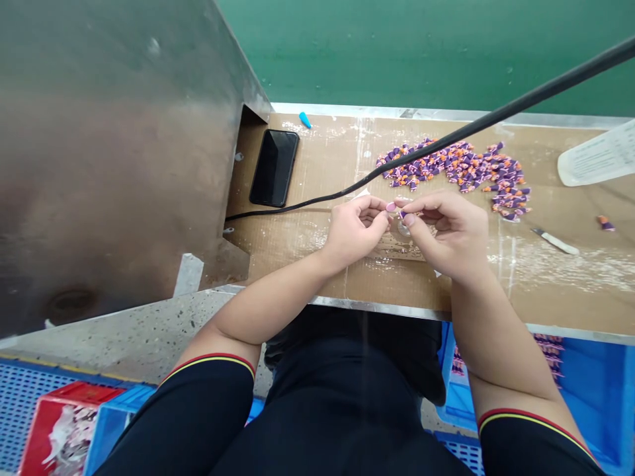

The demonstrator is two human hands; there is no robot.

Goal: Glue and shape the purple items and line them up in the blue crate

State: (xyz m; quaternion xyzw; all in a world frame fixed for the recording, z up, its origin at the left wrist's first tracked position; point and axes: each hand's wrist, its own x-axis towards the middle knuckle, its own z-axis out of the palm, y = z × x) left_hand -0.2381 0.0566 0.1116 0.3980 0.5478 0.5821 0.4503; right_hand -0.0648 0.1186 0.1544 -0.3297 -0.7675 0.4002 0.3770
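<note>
Over the cardboard-covered bench, my left hand (356, 231) pinches a small pink oval piece (391, 207) between thumb and forefinger. Close beside it, my right hand (452, 231) grips a small purple piece (402, 215) at its fingertips. The two pieces are almost touching; I cannot tell whether they join. A small round, shiny thing (403, 229) lies just under the fingertips, partly hidden. Beyond my hands spreads a pile of small purple, orange and pink figures (466, 165).
A black cable (342, 193) crosses above the bench. Left are a phone (274, 167), a blue cap (305, 120) and a metal housing (124, 152). Right are a knife (558, 242), a lone figure (605, 223) and a whitish container (598, 158). Blue crates (600, 390) stand below.
</note>
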